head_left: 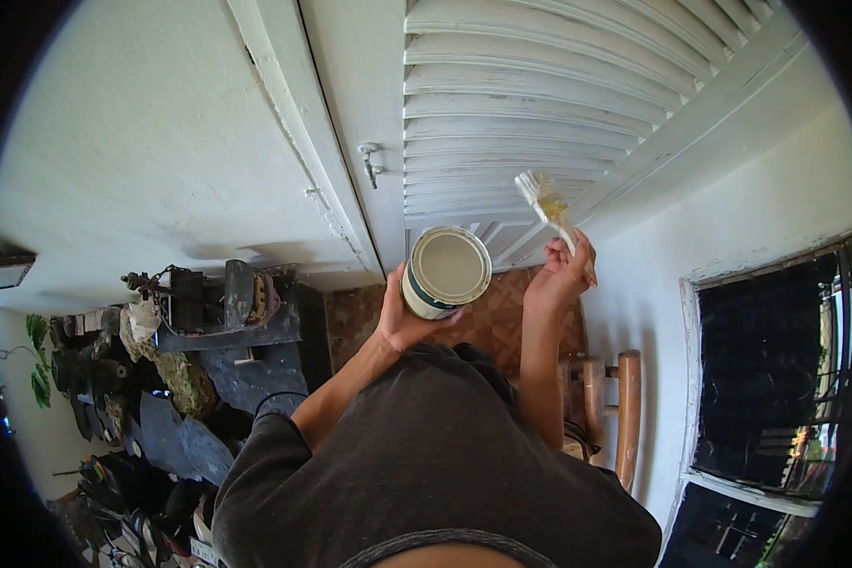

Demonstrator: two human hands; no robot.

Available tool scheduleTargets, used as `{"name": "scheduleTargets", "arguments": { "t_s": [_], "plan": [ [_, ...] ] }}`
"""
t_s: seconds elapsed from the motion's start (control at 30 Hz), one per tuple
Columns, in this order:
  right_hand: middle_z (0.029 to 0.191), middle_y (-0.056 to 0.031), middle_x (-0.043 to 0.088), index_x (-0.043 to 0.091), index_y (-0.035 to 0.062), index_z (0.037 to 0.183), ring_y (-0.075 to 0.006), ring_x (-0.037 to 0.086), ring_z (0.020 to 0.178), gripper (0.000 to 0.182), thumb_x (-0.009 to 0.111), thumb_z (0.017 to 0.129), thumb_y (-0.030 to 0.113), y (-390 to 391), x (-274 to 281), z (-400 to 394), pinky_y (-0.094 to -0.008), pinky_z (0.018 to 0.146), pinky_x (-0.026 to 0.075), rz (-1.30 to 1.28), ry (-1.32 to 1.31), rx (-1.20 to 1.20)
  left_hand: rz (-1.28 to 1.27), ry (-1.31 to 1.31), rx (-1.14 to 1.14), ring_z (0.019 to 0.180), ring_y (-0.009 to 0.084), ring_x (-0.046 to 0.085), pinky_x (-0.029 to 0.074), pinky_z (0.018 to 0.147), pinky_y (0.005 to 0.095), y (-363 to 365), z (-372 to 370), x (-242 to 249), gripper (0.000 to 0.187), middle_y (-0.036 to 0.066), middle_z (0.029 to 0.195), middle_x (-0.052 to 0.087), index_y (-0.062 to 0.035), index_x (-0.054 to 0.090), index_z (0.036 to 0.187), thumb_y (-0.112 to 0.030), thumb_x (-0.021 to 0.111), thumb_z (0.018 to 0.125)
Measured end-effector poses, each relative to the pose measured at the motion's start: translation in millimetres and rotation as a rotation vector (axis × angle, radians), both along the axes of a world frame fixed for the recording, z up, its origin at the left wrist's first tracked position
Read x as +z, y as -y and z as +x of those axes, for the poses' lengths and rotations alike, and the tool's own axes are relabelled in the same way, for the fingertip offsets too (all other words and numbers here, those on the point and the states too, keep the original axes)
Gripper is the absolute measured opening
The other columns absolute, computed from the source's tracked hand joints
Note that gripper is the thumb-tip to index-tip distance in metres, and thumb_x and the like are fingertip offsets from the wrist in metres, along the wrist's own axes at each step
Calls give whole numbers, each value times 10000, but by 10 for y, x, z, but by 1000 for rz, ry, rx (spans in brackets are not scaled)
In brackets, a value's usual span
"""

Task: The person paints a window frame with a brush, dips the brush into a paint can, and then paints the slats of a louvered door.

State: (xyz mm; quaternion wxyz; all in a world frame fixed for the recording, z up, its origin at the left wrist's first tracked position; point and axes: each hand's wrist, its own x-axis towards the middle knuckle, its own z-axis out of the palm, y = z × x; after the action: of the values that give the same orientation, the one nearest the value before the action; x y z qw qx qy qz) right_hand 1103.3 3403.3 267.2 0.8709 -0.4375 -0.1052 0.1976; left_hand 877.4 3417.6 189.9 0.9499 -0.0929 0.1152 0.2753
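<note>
My left hand is wrapped round a paint can, held upright in front of my body. Its top is uncovered, and pale off-white paint shows inside the rim. In my right hand is a paintbrush, gripped by its handle with the bristles pointing up and to the left. White paint coats the bristles and part of the brush. Just beyond both hands stands a white louvered door, which the brush does not clearly touch. A metal door handle sits on the door's left stile.
To the left, a dark cabinet carries a black machine-like object and assorted clutter. Shoes lie lower left. A wooden chair stands close on my right, beside a white-framed window. Brown patterned tiles cover the floor.
</note>
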Motion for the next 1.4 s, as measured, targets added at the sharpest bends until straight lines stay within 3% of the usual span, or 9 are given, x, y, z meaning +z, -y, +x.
{"name": "scheduleTargets", "arguments": {
  "t_s": [0.17, 0.27, 0.8, 1.2, 1.4],
  "plan": [
    [789, -82, 662, 655, -3, 1085, -150, 597, 679, 192, 600, 995, 158, -318, 98, 76, -295, 648, 481, -110, 200, -262, -24, 1, 12, 1392, 400, 403, 419, 1077, 612, 20, -53, 61, 755, 189, 1542, 404, -163, 422, 1516, -674, 459, 962],
    [757, -92, 661, 665, -8, 1087, -147, 597, 679, 201, 586, 1016, 162, -487, -18, 122, -291, 647, 486, -107, 294, -284, -10, -27, 25, 1394, 395, 401, 414, 1081, 611, 32, -103, 47, 754, 191, 1536, 407, -159, 424, 1513, -665, 480, 957],
    [790, -74, 692, 702, -46, 1088, -124, 633, 679, 239, 586, 1046, 158, -617, -75, -685, -263, 634, 508, -94, 265, 121, -14, -66, 73, 1398, 371, 433, 399, 1079, 591, 109, -214, 141, 748, 159, 1532, 453, -144, 448, 1503, -627, 500, 935],
    [758, -102, 686, 705, -36, 1040, -138, 624, 642, 217, 551, 1025, 116, -625, -69, 338, -253, 590, 510, -131, 258, -389, -13, -74, 107, 1449, 365, 388, 365, 1109, 584, 147, -272, 82, 821, 159, 1559, 430, -155, 416, 1532, -667, 536, 902],
    [758, -91, 694, 706, -35, 1024, -135, 660, 646, 168, 601, 1008, 96, -780, -193, 26, -255, 582, 513, -93, 297, -227, -70, -84, 151, 1375, 359, 434, 404, 1077, 590, 182, -304, 208, 701, 164, 1494, 474, -109, 463, 1471, -546, 524, 926]
  ]
}}
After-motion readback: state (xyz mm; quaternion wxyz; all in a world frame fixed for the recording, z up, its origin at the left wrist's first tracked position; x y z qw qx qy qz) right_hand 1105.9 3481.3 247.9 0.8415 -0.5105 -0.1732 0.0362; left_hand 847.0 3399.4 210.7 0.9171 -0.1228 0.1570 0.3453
